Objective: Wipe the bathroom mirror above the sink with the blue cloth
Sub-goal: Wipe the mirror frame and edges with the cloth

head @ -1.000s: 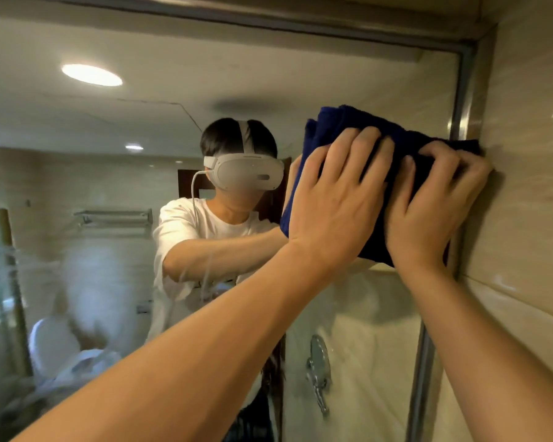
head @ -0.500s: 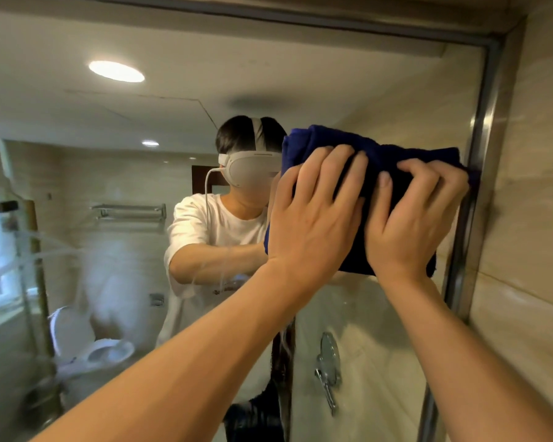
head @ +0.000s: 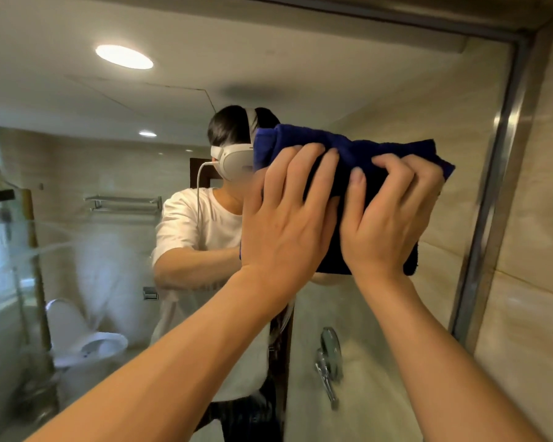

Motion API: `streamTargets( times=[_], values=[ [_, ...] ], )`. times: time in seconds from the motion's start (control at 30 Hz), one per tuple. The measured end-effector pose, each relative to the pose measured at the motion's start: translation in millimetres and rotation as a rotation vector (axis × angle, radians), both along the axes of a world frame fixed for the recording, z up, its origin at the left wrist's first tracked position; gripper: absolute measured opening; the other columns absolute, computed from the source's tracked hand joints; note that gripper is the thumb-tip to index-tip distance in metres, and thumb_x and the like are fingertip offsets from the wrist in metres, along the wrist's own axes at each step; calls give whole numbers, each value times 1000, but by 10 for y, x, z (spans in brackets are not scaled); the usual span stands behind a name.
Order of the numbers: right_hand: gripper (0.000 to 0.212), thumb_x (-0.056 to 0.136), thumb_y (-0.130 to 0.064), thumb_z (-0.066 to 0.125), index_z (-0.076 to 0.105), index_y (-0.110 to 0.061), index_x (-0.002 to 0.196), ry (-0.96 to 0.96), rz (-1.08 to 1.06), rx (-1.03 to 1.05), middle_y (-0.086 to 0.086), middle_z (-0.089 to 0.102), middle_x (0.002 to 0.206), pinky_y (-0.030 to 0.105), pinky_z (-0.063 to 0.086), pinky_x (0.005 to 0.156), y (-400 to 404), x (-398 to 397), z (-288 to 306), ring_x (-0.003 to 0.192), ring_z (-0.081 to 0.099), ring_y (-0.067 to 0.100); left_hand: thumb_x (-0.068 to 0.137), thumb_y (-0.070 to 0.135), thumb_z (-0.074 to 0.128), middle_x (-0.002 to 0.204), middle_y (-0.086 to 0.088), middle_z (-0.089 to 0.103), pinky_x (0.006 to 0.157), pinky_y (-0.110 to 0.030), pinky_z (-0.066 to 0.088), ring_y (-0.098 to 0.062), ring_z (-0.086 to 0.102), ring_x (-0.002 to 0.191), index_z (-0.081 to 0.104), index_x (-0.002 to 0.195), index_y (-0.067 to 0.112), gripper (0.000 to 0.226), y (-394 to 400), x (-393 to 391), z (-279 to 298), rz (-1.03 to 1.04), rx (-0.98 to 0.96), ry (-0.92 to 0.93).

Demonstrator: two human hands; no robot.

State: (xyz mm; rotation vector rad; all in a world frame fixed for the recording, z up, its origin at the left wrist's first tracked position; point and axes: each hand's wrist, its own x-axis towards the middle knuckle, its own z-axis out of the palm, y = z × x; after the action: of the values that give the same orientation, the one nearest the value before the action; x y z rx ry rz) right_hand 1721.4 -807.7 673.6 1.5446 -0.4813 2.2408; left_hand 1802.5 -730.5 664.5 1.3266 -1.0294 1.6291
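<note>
Left hand (head: 288, 218) presses flat and right hand (head: 387, 215) grips the cloth (head: 358, 148) on the mirror (head: 109, 154), frame (head: 489, 193) right of them, open glass leftward.

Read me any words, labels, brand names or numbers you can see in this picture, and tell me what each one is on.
None can be read.
Headset reflected in the mirror: a faint dark mark on its front, too blurred to read.
White shirt in the reflection: a faint dark line near the forearm, too small and blurred to read.
Blue cloth, under the left hand and right hand: no label visible.
</note>
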Motion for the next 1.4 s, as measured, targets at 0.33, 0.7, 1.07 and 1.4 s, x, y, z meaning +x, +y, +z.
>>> streamTargets(
  times=[0.33,0.7,1.07,1.4],
  values=[
    [29,95,-21,59,63,6,104,0,50,-3,23,58,103,35,44,79,574,544,-89,94,49,28,97,29,55,135,-6,59,103,-37,36,-22,42,130,61,131,13,38,577,535,-134,26,-3,18],
    [31,94,-23,60,62,6,105,24,117,41,24,57,103,39,42,82,1246,1215,-187,96,48,30,97,32,54,135,-7,59,101,-37,33,-23,44,128,60,132,12,41,1261,1218,-218,38,7,28],
    [30,92,-22,60,63,5,104,24,212,98,24,56,102,42,42,85,2138,2067,-284,96,54,37,94,32,58,135,-7,57,97,-42,37,-26,46,128,57,133,13,43,2179,2099,-246,14,77,28],
    [31,92,-24,58,62,5,104,72,274,116,22,56,101,34,36,84,2856,2730,-307,96,47,29,95,35,54,136,-7,56,98,-38,35,-25,44,128,48,136,17,45,2862,2788,-317,79,63,48]
  ],
)
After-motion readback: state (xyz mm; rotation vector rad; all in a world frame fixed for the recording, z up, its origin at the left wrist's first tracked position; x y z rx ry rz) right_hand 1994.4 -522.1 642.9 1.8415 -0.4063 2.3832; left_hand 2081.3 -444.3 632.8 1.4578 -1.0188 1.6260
